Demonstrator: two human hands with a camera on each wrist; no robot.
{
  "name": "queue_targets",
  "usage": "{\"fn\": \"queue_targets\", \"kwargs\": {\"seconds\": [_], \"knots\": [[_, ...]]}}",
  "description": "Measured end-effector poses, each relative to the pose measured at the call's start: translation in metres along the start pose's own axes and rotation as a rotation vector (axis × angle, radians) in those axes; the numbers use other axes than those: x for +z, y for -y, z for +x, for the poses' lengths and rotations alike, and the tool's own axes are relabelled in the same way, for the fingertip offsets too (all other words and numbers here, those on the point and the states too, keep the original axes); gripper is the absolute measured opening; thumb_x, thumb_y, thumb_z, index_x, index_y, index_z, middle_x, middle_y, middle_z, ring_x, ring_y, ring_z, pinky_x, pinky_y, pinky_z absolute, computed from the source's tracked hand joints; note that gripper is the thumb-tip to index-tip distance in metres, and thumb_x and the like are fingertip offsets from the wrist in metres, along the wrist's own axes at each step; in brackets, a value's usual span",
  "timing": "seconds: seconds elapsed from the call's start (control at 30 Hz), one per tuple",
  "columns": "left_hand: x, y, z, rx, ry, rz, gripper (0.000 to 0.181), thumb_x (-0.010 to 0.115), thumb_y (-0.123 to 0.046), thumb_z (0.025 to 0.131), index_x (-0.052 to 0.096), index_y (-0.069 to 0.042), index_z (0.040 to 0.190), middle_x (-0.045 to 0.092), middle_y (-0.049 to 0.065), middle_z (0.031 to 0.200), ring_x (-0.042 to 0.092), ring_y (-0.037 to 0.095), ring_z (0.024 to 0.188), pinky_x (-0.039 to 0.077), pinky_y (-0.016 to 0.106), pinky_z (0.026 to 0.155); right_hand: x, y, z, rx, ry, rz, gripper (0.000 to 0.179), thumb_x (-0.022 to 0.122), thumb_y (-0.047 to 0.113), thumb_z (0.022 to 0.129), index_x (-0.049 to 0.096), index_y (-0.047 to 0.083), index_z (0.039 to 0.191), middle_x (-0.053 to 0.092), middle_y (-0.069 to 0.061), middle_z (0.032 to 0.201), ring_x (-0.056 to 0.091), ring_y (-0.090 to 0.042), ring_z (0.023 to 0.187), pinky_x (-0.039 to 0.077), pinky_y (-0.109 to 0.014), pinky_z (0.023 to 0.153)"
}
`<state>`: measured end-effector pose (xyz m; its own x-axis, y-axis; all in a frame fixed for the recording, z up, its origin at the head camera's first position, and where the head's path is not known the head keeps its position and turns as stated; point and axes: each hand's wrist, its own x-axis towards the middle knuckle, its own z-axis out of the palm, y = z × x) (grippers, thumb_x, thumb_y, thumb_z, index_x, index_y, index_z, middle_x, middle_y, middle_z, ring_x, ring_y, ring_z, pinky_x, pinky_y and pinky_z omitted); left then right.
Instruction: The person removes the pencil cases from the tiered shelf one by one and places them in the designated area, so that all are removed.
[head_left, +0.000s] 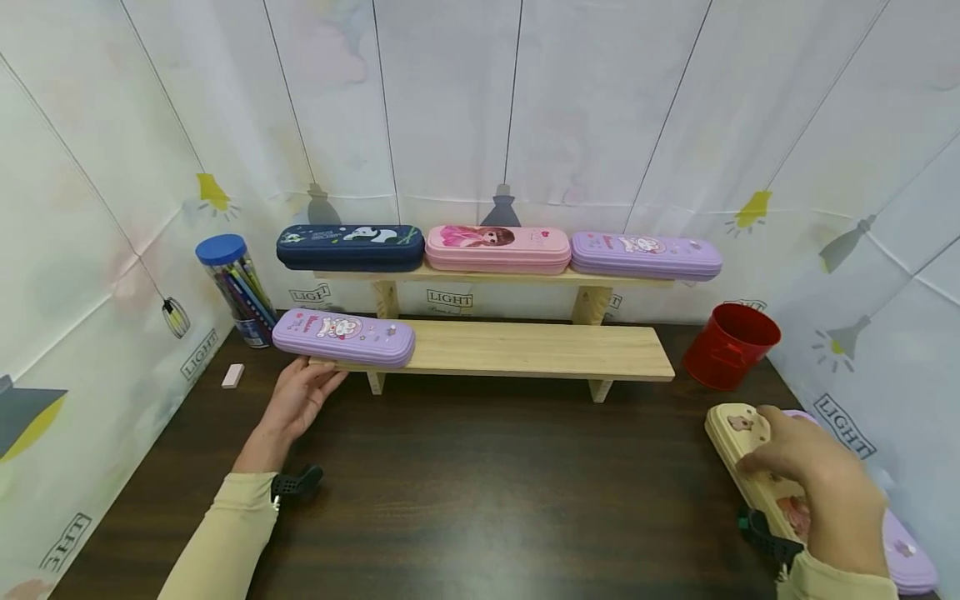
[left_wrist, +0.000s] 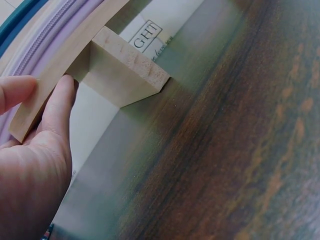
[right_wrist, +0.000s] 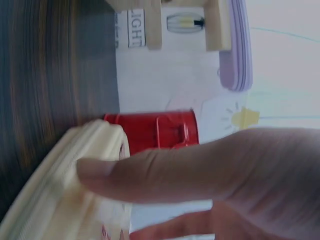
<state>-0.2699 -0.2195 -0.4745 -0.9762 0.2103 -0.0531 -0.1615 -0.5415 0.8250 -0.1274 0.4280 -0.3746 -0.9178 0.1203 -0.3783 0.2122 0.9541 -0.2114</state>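
At the left end of the lower board of a two-tier wooden shelf (head_left: 532,348), my left hand (head_left: 296,400) pinches the board's edge; the left wrist view has a finger beneath the wood. A purple pencil case (head_left: 352,337) lies on that end, right above the hand. On the far right, my right hand (head_left: 821,471) reaches over a cream pencil case (head_left: 727,433) and grips it across its width, the thumb (right_wrist: 100,172) on its near side. Another purple pencil case (head_left: 911,558) lies beside it, partly hidden by the hand.
On the top tier sit a dark blue panda case (head_left: 350,248), a pink case (head_left: 498,250) and a purple case (head_left: 645,257). A red metal bucket (head_left: 727,350) stands right of the shelf. Left are a blue-lidded jar of pens (head_left: 238,292) and a small eraser (head_left: 233,376).
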Motion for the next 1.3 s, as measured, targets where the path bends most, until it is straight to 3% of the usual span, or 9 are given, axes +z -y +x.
{"fn": "queue_targets", "kwargs": {"seconds": [0.13, 0.27, 0.37, 0.63, 1.0, 1.3], "knots": [[0.002, 0.000, 0.002, -0.002, -0.009, 0.009, 0.063, 0.041, 0.004, 0.103, 0.010, -0.007, 0.157, 0.060, -0.004, 0.124, 0.065, 0.007, 0.112, 0.055, 0.027, 0.100, 0.002, 0.018, 0.004, -0.080, -0.089, 0.022, 0.092, 0.077, 0.037, 0.079, 0.031, -0.008, 0.145, 0.047, -0.043, 0.124, 0.063, -0.036, 0.080, 0.057, -0.048, 0.059], [0.001, 0.000, 0.002, 0.004, -0.010, 0.009, 0.063, 0.042, 0.004, 0.103, 0.010, -0.006, 0.157, 0.061, -0.004, 0.123, 0.066, 0.007, 0.112, 0.056, 0.026, 0.099, 0.004, 0.043, 0.009, -0.156, -0.178, -0.003, 0.088, 0.077, 0.037, 0.079, 0.037, -0.003, 0.146, 0.045, -0.041, 0.131, 0.059, -0.050, 0.099, 0.056, -0.062, 0.072], [0.000, 0.001, 0.003, 0.004, -0.005, 0.004, 0.064, 0.042, 0.004, 0.103, 0.010, -0.006, 0.157, 0.062, -0.004, 0.123, 0.066, 0.008, 0.112, 0.056, 0.026, 0.099, 0.006, 0.064, 0.014, -0.203, -0.243, -0.037, 0.084, 0.078, 0.038, 0.079, 0.042, -0.001, 0.145, 0.046, -0.037, 0.136, 0.048, -0.056, 0.120, 0.044, -0.076, 0.090], [-0.001, 0.001, 0.003, 0.006, -0.007, 0.015, 0.068, 0.042, 0.004, 0.103, 0.006, -0.007, 0.159, 0.061, -0.004, 0.124, 0.066, 0.008, 0.111, 0.055, 0.027, 0.099, 0.012, 0.119, 0.026, -0.343, -0.352, -0.023, 0.074, 0.077, 0.035, 0.081, 0.049, 0.008, 0.144, 0.050, -0.028, 0.141, 0.048, -0.049, 0.126, 0.045, -0.073, 0.096], [-0.004, 0.002, 0.003, 0.019, -0.005, 0.012, 0.066, 0.040, 0.004, 0.103, 0.006, -0.007, 0.159, 0.060, -0.003, 0.125, 0.066, 0.007, 0.111, 0.057, 0.025, 0.097, 0.040, 0.191, 0.050, -0.565, -0.399, 0.044, 0.069, 0.078, 0.034, 0.084, 0.051, 0.012, 0.145, 0.051, -0.018, 0.144, 0.048, -0.042, 0.132, 0.040, -0.063, 0.111], [-0.004, 0.002, 0.002, 0.027, 0.006, 0.030, 0.067, 0.042, 0.003, 0.103, 0.006, -0.007, 0.159, 0.059, -0.004, 0.126, 0.065, 0.006, 0.113, 0.055, 0.025, 0.099, 0.056, 0.251, 0.068, -0.678, -0.387, 0.076, 0.070, 0.077, 0.041, 0.085, 0.050, 0.019, 0.146, 0.049, -0.011, 0.147, 0.047, -0.035, 0.136, 0.040, -0.055, 0.115]]}}
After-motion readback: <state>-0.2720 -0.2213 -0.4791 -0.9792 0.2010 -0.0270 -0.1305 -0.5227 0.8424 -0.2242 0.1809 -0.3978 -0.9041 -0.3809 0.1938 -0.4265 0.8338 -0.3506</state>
